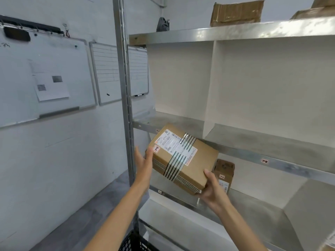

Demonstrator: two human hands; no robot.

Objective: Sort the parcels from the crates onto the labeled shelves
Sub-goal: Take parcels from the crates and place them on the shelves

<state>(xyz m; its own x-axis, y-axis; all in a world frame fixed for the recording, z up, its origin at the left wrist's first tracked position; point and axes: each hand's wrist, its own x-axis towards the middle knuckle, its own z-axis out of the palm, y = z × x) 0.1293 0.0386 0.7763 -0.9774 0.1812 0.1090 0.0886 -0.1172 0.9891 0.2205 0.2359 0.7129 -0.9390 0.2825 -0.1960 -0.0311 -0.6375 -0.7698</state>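
The left hand (145,163) was pressed flat, fingers straight, against the left end of the taped cardboard parcel (183,158), which was held in the air before the middle shelf's (253,142) front edge, near its left corner. It was judged stiff, light and smooth-sided, best taken at opposite ends; the right hand (212,189) was clamped round its near right corner, thumb on top.

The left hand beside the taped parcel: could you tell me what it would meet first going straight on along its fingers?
The left hand would probably meet the middle shelf's front edge, just right of the upright post; depth is unclear.
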